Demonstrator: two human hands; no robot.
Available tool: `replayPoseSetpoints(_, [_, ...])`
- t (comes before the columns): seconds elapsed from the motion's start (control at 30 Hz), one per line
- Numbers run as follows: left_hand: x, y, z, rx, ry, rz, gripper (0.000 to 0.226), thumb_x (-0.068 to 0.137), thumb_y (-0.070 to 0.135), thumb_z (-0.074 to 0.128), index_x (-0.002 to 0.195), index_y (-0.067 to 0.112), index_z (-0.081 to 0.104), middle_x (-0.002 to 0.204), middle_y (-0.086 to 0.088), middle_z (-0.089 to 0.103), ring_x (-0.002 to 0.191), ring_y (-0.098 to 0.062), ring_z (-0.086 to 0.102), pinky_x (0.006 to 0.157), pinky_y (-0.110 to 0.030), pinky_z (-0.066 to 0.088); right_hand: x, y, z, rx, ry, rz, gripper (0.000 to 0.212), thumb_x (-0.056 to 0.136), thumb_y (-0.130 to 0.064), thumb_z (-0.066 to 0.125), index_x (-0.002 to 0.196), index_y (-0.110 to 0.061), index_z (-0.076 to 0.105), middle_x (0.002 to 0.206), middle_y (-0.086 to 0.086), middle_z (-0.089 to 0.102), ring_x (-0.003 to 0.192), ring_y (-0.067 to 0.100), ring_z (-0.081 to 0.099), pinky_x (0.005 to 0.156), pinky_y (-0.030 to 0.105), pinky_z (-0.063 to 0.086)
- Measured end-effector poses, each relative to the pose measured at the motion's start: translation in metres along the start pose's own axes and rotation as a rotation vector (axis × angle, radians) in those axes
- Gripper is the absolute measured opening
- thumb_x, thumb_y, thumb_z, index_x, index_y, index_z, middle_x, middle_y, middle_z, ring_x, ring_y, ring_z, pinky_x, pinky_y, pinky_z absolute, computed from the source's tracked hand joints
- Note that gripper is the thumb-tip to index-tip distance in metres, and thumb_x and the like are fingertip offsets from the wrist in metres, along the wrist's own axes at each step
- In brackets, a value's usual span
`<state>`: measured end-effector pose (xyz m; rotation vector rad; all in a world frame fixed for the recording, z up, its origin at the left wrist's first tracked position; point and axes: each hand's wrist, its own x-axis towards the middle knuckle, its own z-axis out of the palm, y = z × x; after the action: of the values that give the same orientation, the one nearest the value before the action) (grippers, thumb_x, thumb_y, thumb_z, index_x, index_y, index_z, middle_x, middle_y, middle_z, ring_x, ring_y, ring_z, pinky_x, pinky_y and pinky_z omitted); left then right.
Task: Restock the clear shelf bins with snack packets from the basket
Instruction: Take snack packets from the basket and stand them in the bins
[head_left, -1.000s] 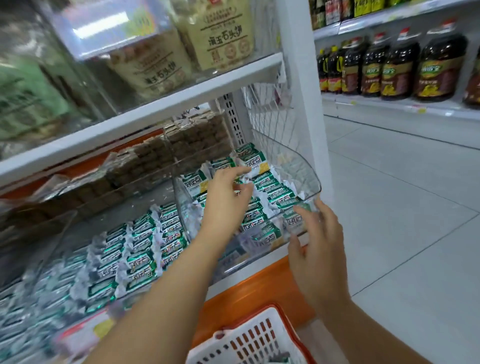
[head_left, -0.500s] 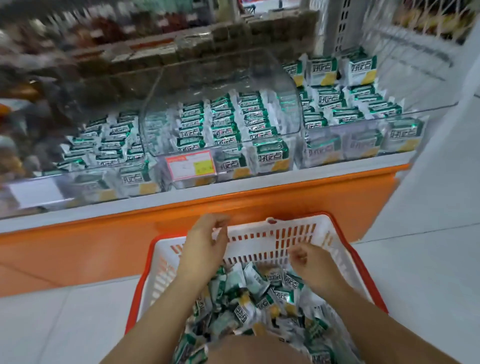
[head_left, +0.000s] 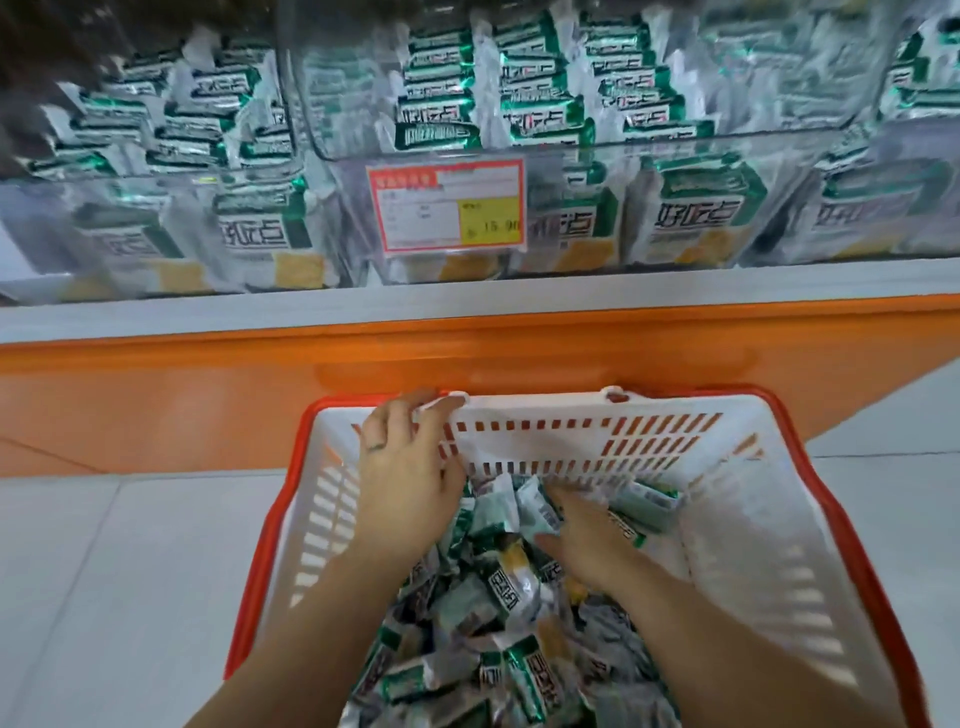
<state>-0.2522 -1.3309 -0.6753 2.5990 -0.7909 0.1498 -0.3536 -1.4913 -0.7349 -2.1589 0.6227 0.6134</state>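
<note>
Orange shelf base (head_left: 208, 395) hems basket (head_left: 727, 519); left hand (head_left: 405, 467) grip apart on rim (head_left: 545, 402), right hand's (head_left: 587, 551) unclear among packets (head_left: 509, 587).

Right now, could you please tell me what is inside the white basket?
Loose green-and-white snack packets fill the basket. The left hand touches its far wall, and the right hand lies among them. The pile hides the basket's floor.

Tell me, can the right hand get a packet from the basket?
Probably yes. The right hand lies right on the packets piled in the basket. The basket is open on top and nothing covers the pile.
</note>
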Motion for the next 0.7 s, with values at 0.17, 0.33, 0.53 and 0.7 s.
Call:
replayPoseSetpoints(0.17, [0.001, -0.001, 0.007, 0.037, 0.025, 0.003, 0.061, 0.067, 0.009, 0.073, 0.124, 0.018, 0.054, 0.122, -0.011, 0.053, 0.113, -0.029, 0.035, 0.09, -0.05, 0.042, 0.014, 0.009, 0.012, -0.11, 0.038, 0.03, 0.083, 0.092, -0.017, 0.058, 0.152, -0.023, 0.0, 0.147, 0.013, 0.04, 0.13, 0.029, 0.044, 0.105, 0.039, 0.04])
replayPoseSetpoints(0.33, [0.0, 0.002, 0.009, 0.035, 0.002, -0.02, 0.06, 0.069, 0.008, 0.072, 0.126, 0.016, 0.053, 0.124, -0.012, 0.051, 0.117, -0.034, 0.038, 0.095, -0.05, 0.038, 0.011, 0.005, 0.012, -0.136, 0.093, 0.043, 0.071, 0.088, -0.02, 0.063, 0.148, -0.016, 0.026, 0.135, 0.008, 0.054, 0.118, 0.024, 0.056, 0.096, 0.034, 0.048])
replayPoseSetpoints(0.53, [-0.002, 0.01, -0.009, -0.01, -0.148, -0.085, 0.059, 0.082, 0.016, 0.065, 0.137, 0.024, 0.046, 0.142, -0.005, 0.038, 0.132, -0.03, 0.025, 0.106, -0.046, 0.033, -0.012, -0.025, -0.037, -0.029, -0.03, -0.095, 0.055, 0.085, -0.012, 0.066, 0.137, -0.017, 0.047, 0.128, 0.005, 0.057, 0.092, 0.014, 0.06, 0.073, 0.022, 0.049])
replayPoseSetpoints(0.7, [-0.012, 0.029, -0.047, -0.338, -0.227, -0.131, 0.032, 0.091, 0.015, 0.058, 0.12, 0.028, 0.057, 0.132, 0.007, 0.044, 0.126, -0.014, 0.042, 0.104, -0.025, 0.035, -0.067, -0.07, -0.094, -0.094, -0.002, -0.245, 0.061, 0.085, -0.016, 0.067, 0.141, -0.019, 0.042, 0.139, 0.006, 0.049, 0.097, 0.015, 0.058, 0.078, 0.023, 0.047])
